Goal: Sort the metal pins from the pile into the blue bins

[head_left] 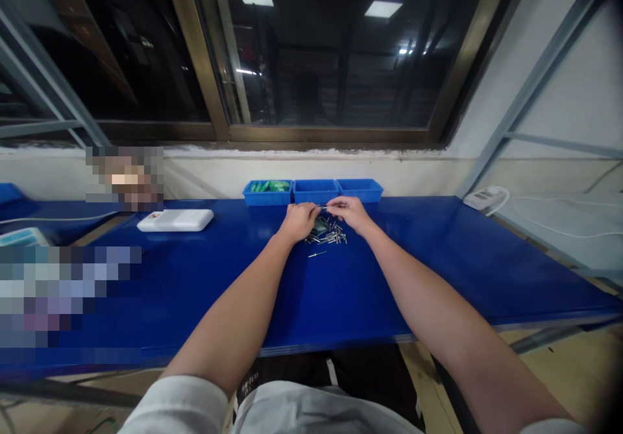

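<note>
Head view: at the blue tabletop, left hand and right hand nearly meet. Loose pile of rivet-like pins lies just below, between them. Held pin is pinched at their fingertips; stray pin lies nearer the person.

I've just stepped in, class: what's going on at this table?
A person at a blue table holds a thin metal pin between the fingertips of the left hand and the right hand. A loose pile of similar pins lies below the hands, with a single pin apart from it, nearer the person. Beyond the hands stand three blue bins in a row; the leftmost holds green items.
</note>
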### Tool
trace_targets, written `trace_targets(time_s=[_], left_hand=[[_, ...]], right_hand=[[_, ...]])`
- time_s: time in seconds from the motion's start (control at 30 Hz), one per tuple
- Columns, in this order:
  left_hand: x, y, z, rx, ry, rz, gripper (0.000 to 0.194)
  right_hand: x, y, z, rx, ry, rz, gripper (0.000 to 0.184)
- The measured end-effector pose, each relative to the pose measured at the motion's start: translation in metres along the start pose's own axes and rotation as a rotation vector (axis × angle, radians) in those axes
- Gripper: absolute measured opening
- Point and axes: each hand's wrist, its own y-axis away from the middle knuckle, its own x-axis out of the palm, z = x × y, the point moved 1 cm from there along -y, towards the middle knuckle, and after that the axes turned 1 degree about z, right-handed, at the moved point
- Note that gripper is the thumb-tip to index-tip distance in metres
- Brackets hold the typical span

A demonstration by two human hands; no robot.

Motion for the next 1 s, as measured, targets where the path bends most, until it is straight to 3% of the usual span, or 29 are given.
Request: trace_targets(time_s=[0.13,0.3,0.37,0.47,0.57,0.67,0.83,1.0], left_hand=[[-0.001,0.001,0.001,-0.061,0.038,-0.036,0.031],[0.001,0.002,0.008,-0.200,0.009,-0.058,0.035],[0.002,0.003,0.011,-0.241,-0.025,-0.052,0.033],[0.002,0.003,0.012,-0.281,-0.074,-0.051,0.031],[0.003,0.004,0.013,-0.297,-0.098,-0.039,0.030],[0.005,0.003,0.015,-0.313,-0.092,-0.012,0.031],[0.008,0.002,0.016,-0.330,-0.016,0.017,0.040],[0.005,0.002,0.016,-0.309,-0.079,0.004,0.030]], right_hand=[[-0.006,-0.002,-0.003,-0.006,-0.067,-0.063,0.033],[-0.021,-0.011,-0.014,0.005,-0.017,-0.255,0.038],[-0.029,-0.013,-0.019,0.021,0.073,-0.323,0.043],[-0.037,-0.013,-0.023,0.008,0.385,-0.371,0.048],[-0.039,-0.011,-0.022,-0.044,0.721,-0.365,0.052],[-0.037,-0.012,-0.021,-0.062,0.874,-0.341,0.058],[-0.036,-0.013,-0.027,0.000,0.904,-0.267,0.071],[-0.035,-0.012,-0.029,-0.060,0.866,-0.274,0.058]])
